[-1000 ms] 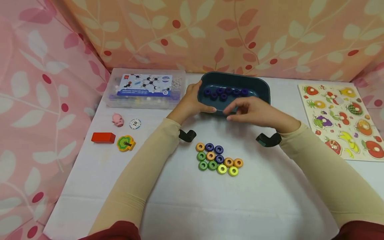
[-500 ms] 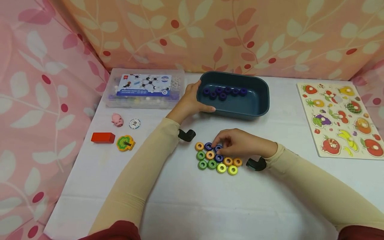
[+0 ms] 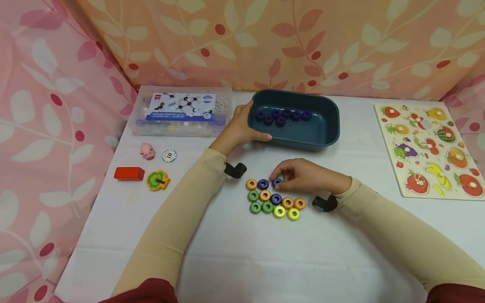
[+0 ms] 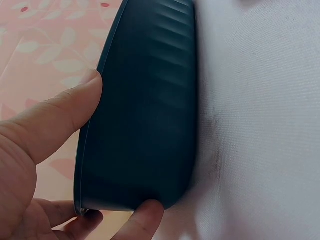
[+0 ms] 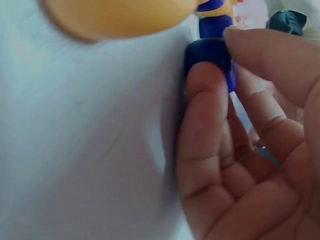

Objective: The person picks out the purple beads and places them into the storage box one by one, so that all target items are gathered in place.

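Note:
My left hand (image 3: 242, 126) grips the left end of a dark teal plastic tub (image 3: 322, 145), thumb on the near rim; in the left wrist view its fingers hold the tub's wall (image 4: 140, 110). Several purple rings (image 3: 281, 121) lie inside, toward the left. My right hand (image 3: 307, 176) pinches a dark blue ring (image 5: 207, 52) between thumb and fingertips, at the back of a cluster on the cloth. Beside it are two more blue rings (image 3: 263, 184), and orange rings (image 3: 288, 203), green rings (image 3: 255, 207) and yellow rings (image 3: 293, 213).
On the left are a clear molecular model kit box (image 3: 182, 111), a pink pig (image 3: 147, 151), a poker chip (image 3: 169, 155), a red block (image 3: 129, 174) and a tree piece (image 3: 157, 180). A fruit puzzle board (image 3: 432, 151) lies at right. Patterned curtains rise behind and at left.
My right hand has come from the tub's near rim down to the ring cluster. The blue ring at its fingers has shifted slightly away from its neighbours. My left hand stays on the tub.

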A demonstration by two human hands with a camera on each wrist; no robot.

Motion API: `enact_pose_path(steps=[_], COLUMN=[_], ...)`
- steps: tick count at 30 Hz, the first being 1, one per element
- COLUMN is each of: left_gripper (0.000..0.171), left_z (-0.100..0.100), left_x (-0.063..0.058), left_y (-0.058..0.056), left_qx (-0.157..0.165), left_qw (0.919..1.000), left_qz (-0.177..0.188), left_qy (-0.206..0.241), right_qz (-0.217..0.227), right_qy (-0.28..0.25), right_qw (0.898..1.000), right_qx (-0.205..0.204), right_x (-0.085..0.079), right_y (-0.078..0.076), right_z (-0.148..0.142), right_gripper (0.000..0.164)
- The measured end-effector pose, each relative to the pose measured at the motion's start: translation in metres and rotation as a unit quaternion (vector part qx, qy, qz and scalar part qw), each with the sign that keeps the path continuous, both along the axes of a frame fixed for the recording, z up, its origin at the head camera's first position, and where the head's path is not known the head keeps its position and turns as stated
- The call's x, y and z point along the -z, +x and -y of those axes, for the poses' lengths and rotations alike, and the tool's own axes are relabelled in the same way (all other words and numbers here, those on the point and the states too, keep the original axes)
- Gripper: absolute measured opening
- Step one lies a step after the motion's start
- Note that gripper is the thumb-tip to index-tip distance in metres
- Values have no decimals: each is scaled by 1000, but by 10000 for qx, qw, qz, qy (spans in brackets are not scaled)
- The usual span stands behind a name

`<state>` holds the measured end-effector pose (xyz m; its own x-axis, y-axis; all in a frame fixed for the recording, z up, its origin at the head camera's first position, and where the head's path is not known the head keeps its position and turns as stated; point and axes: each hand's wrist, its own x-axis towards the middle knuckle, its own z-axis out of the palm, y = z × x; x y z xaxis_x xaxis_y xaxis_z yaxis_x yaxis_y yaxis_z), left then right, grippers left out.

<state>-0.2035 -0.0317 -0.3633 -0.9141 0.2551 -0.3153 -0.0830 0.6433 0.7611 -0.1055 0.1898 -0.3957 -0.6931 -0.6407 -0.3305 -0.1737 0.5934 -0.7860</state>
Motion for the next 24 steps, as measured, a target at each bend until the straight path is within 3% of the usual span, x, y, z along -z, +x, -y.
enact_pose_path(steps=[4, 7, 11, 15, 17, 20, 24], left_gripper=[125, 125, 124, 123, 122, 126, 126], left_z=[1, 1, 0, 1, 2, 2, 0], left_x=[0, 0, 1, 1, 2, 3, 2], left_y=[0, -1, -3, -6, -7, -5, -2], left_qx=[-6, -10, 22, 109, 137, 64, 38], left_qw=[10000, 10000, 10000, 9998, 9998, 10000, 10000], left_qz=[48, 83, 7, -130, -149, 42, 53], left_qy=[-10, -5, 39, 60, 52, 2, 53], right_qz=[-373, -691, -1122, -1290, -1234, -1173, -1190], right_qy=[51, 16, -43, 227, 336, 575, 1097], right_qw=[9992, 9976, 9924, 9840, 9821, 9807, 9786], right_qx=[-96, -51, 498, 1206, 1381, 1457, 1270], right_x=[-6, -21, -57, -86, -88, -79, -63], right_y=[-3, -10, -31, -68, -89, -114, -133], right_z=[0, -3, -14, -28, -35, -43, -46], right_gripper=[20, 22, 24, 29, 35, 41, 44])
